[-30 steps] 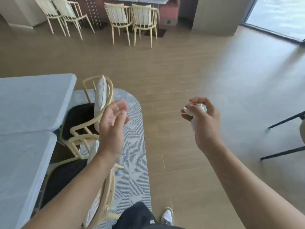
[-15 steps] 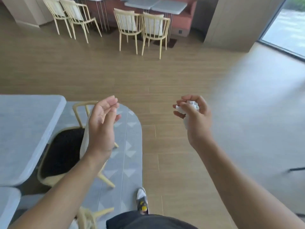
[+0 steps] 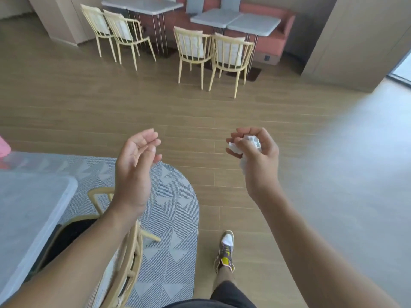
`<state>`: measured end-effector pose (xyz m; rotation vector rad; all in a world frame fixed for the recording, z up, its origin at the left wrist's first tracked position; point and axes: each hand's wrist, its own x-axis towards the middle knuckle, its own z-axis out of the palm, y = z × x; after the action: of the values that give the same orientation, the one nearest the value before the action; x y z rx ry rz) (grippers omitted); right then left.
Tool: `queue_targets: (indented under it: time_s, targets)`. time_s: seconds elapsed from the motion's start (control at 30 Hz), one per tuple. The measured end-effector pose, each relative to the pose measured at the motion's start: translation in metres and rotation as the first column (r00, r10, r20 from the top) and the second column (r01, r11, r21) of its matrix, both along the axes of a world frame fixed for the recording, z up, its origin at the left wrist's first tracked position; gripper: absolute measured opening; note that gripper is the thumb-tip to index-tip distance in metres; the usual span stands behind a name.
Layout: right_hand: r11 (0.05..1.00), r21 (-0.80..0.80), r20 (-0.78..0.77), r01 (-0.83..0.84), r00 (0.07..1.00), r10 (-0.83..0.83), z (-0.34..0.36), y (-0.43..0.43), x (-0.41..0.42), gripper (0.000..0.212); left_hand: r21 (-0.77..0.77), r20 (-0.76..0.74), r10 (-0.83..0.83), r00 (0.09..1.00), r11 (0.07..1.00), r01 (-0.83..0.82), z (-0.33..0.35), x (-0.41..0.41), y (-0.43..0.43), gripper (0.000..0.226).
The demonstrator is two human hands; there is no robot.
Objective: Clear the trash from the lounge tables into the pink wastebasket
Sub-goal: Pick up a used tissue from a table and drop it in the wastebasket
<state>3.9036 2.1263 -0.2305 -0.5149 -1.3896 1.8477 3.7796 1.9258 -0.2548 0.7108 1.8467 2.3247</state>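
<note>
White crumpled paper (image 3: 250,142), a wad of tissue or napkin, sits in the right hand (image 3: 255,156), whose fingers curl closed around it; one loose tail of the paper hangs below the palm. Left hand (image 3: 135,165) is held open and empty, palm turned inward, fingers slightly bent, level with the right and well apart from it. Both hands hang over the wood floor (image 3: 200,112), above the rounded end of a grey patterned rug (image 3: 173,196). A sliver of pink (image 3: 4,146) shows at the far left edge of the frame, beyond the near counter (image 3: 29,210); it may be the pink wastebasket, though too little is in view to be sure. If so, the target lies to the left of both hands, nearer the empty left hand than the loaded right, so the carry would likely run leftward across the body. A cream chair (image 3: 124,252) beside the counter stands along that path.
</note>
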Motion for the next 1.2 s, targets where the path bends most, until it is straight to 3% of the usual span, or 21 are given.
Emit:
queue_targets:
  time_s: [0.37, 0.6, 0.93, 1.2]
  targets:
    - [0.976, 0.003, -0.001, -0.219, 0.976, 0.219, 0.003, 0.183, -0.239, 0.011, -0.029, -0.026, 0.217, 0.976, 0.976, -0.218, 0.01, -0.183, 0.157, 0.033]
    - [0.936, 0.067, 0.027, -0.345, 0.938, 0.344, 0.008, 0.232, -0.369, 0.012, -0.03, -0.025, 0.336, 0.942, 0.941, -0.337, 0.007, -0.284, 0.185, 0.027]
    - [0.848, 0.075, 0.097, -0.525, 0.85, 0.518, 0.0, 0.209, -0.598, 0.011, 0.021, 0.011, 0.519, 0.855, 0.855, -0.519, -0.01, -0.478, 0.164, 0.029]
    - [0.778, 0.093, 0.115, -0.622, 0.783, 0.612, 0.024, 0.149, -0.794, 0.012, -0.021, -0.019, 0.613, 0.79, 0.79, -0.613, 0.017, -0.644, 0.113, 0.03]
